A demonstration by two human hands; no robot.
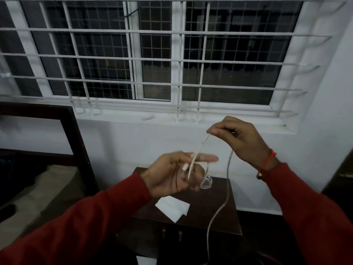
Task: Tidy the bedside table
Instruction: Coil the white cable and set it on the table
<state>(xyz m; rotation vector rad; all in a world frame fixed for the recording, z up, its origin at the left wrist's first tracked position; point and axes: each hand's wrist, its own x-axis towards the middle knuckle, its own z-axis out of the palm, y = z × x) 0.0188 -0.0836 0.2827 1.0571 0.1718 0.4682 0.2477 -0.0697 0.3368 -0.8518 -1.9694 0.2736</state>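
A thin white cable (228, 169) runs between both hands above the dark wooden bedside table (215, 217). My left hand (172, 173) holds a loop of the cable and its plug end against the palm, blurred by motion. My right hand (236, 138) is raised higher and pinches the cable between thumb and fingers. From there the cable hangs down past the table's front edge and out of view at the bottom. On the table lie a folded white paper (172, 207) and a clear glass (207, 182), partly hidden behind my left hand.
A barred window (152, 54) fills the white wall behind the table. A dark bed frame (76, 140) with bedding stands at the left. Dark furniture (342, 178) shows at the right edge. The table has small drawer handles (172, 234) on its front.
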